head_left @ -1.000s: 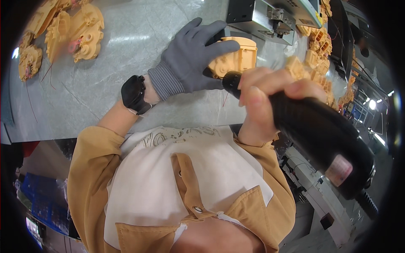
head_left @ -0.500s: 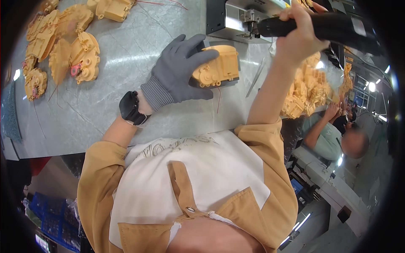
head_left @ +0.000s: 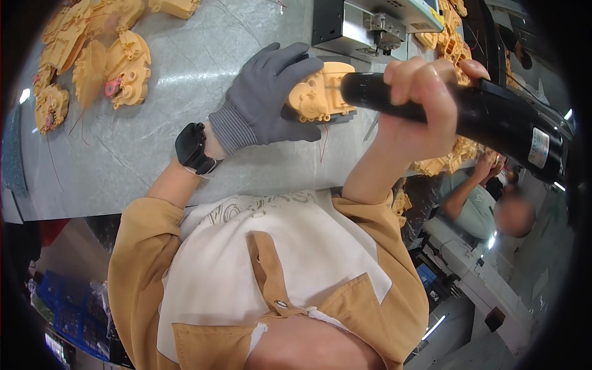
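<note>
My left hand (head_left: 262, 92), in a grey knit glove, grips a yellow plastic housing (head_left: 310, 98) with fingers and thumb around its left side. Beneath the housing shows the edge of a dark block (head_left: 345, 117), and a thin red wire hangs from the near side. My bare right hand (head_left: 425, 102) is wrapped around a black electric screwdriver (head_left: 502, 120). Its front end overlaps the right part of the housing; whether the bit touches it I cannot tell.
A screw feeder (head_left: 345, 28) with a metal outlet stands behind the housing. Several yellow housings (head_left: 127, 68) lie at the far left, some with red wires. More yellow parts (head_left: 453, 157) are heaped at the right. A co-worker (head_left: 472, 203) sits beyond them.
My right hand has brought the screwdriver from the screw feeder's outlet down and toward me, over the housing. My left hand keeps its grip on the housing.
</note>
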Available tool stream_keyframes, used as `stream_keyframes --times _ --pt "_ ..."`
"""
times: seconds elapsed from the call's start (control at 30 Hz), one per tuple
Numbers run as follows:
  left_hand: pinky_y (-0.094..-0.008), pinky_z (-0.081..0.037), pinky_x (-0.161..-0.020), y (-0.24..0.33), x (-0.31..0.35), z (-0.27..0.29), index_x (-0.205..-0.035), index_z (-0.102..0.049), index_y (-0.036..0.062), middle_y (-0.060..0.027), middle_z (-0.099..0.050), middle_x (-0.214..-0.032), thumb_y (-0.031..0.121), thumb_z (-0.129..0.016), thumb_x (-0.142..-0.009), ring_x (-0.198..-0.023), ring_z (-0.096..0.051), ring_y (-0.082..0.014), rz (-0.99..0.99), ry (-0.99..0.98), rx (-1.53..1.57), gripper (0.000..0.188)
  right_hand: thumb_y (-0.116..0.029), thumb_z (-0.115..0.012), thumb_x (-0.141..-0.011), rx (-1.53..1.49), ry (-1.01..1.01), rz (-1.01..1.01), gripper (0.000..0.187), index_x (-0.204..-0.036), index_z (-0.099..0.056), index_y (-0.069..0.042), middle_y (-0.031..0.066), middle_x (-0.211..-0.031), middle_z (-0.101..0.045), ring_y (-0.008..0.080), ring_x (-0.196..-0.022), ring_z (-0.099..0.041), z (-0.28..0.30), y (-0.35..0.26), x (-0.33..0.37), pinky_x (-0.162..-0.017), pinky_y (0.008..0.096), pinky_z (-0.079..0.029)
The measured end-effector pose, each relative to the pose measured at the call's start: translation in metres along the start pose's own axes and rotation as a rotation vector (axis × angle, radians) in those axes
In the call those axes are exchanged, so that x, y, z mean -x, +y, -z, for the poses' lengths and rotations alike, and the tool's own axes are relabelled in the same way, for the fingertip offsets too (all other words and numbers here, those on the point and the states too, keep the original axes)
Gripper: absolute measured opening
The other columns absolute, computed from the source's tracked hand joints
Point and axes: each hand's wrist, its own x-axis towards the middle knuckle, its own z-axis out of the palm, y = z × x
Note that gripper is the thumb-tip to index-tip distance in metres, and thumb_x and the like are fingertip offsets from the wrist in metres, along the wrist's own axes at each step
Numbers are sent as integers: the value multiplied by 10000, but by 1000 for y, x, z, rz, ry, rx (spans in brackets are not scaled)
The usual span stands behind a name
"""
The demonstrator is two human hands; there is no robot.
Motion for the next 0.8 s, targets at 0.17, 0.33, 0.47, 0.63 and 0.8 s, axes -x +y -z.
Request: stream_keyframes --times 0.17,0.33,0.47,0.63,0.8 --pt "-434 -370 -957 -2 1 2 -1221 -447 104 -148 -446 -1231 415 -796 -534 -1106 -459 -347 1 52 8 831 35 -498 -733 -155 51 -53 443 -1145 -340 -9 90 -592 -484 182 -461 -472 -1 10 -5 -523 344 -432" --pt "-409 -393 -930 -4 4 0 -1232 -447 106 -149 -441 -1240 398 -802 -542 -1111 -460 -336 18 69 6 829 36 -497 -741 -159 153 -96 414 -1130 -382 -47 92 -598 -488 183 -466 -475 4 21 -7 -530 344 -429" --pt "-406 -400 -925 -4 3 0 -1222 -452 100 -148 -449 -1231 410 -795 -549 -1104 -468 -332 20 76 5 817 29 -503 -745 -150 172 -85 391 -1110 -392 -52 95 -603 -498 182 -469 -477 9 23 -7 -534 344 -430" --pt "-403 -402 -924 -6 3 -1 -1211 -456 92 -147 -452 -1227 405 -797 -550 -1102 -470 -330 21 80 9 807 29 -509 -745 -128 183 -94 382 -1100 -396 -55 96 -609 -506 184 -471 -479 10 24 -9 -533 347 -430" --pt "-403 -404 -922 -6 3 -1 -1216 -451 92 -146 -451 -1227 397 -802 -545 -1102 -470 -329 25 73 16 817 30 -517 -743 -210 178 -114 375 -1090 -403 -53 97 -612 -508 187 -474 -478 11 25 -9 -536 349 -429"
